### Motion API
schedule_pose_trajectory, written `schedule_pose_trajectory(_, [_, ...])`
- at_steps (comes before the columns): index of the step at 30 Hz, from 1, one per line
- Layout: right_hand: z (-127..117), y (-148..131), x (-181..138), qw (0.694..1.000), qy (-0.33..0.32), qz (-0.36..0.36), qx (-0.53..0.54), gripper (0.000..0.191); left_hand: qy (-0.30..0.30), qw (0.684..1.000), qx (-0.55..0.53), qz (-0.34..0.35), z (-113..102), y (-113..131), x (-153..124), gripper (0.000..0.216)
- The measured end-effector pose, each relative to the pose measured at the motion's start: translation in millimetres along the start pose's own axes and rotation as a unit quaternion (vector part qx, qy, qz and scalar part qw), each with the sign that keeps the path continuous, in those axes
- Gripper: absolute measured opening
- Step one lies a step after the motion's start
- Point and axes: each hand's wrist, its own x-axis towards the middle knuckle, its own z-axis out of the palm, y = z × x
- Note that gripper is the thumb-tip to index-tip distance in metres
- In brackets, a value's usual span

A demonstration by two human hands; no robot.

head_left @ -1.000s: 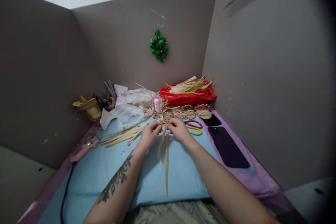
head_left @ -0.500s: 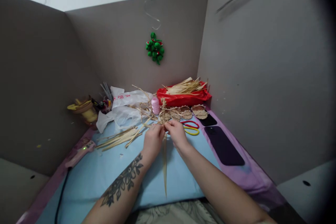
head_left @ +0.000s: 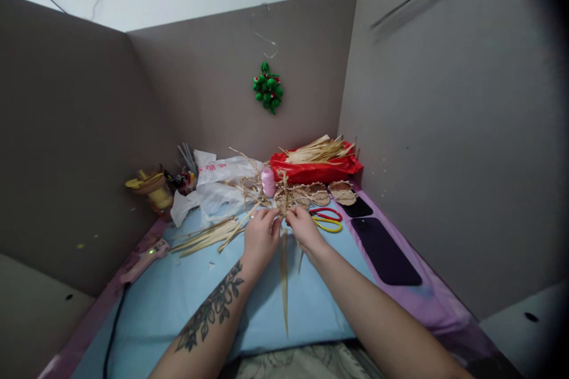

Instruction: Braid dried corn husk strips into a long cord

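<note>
My left hand [head_left: 259, 238] and my right hand [head_left: 303, 229] are close together over the blue mat [head_left: 178, 296], fingers pinched on pale straw strips [head_left: 284, 275] that hang down toward me. Both hands grip the top of these strips, right in front of a small woven straw piece [head_left: 283, 198]. A loose bundle of straw strips [head_left: 208, 234] lies on the mat just left of my left hand. Red and yellow scissors [head_left: 328, 219] lie just right of my right hand.
A red bag [head_left: 315, 169] holding more straw sits at the back. Nearby are a pink thread spool [head_left: 267, 181], white plastic bags [head_left: 213, 183], woven ovals [head_left: 331, 192], two dark phones [head_left: 382, 249], a pink glue gun [head_left: 142, 254] and a yellow cup [head_left: 151, 186]. Grey partition walls enclose the desk.
My hands have drawn closer together on the straw, and the hanging strips have gathered into a tighter bunch. The camera view shifted slightly.
</note>
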Motion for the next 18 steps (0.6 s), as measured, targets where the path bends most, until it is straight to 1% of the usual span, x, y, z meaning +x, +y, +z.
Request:
schedule_pose_trajectory(2, [2, -2, -3, 1.0, -0.024, -0.002, 0.004, 0.011, -0.021, 1.0, -0.006, -0.008, 2, -2, 1, 0.021])
schedule_pose_trajectory(6, [2, -3, -6, 0.997, -0.077, 0.004, -0.002, 0.012, -0.076, 0.993, -0.066, -0.068, 6, -10, 3, 0.017])
schedule_pose_trajectory(8, [0, -3, -6, 0.995, -0.096, -0.012, -0.038, 0.012, -0.082, 0.99, -0.082, -0.081, 7, -14, 5, 0.017])
schedule_pose_trajectory(10, [-3, -3, -5, 0.989, -0.098, -0.042, -0.099, 0.012, -0.089, 0.986, -0.107, -0.094, 8, -17, 6, 0.018])
schedule_pose_trajectory(12, [-6, -4, -5, 0.983, -0.093, -0.068, -0.143, 0.013, -0.11, 0.974, -0.159, -0.116, 8, -18, 8, 0.022])
schedule_pose_trajectory(13, [-7, -4, -5, 0.982, -0.094, -0.074, -0.145, 0.014, -0.121, 0.966, -0.188, -0.128, 9, -17, 9, 0.024])
schedule_pose_trajectory(15, [-9, -6, -5, 0.985, -0.106, -0.069, -0.112, 0.015, -0.134, 0.954, -0.227, -0.142, 10, -15, 9, 0.026])
schedule_pose_trajectory(18, [-11, -11, -5, 0.99, -0.137, -0.027, -0.032, 0.018, -0.122, 0.958, -0.221, -0.132, 11, -13, 9, 0.026])
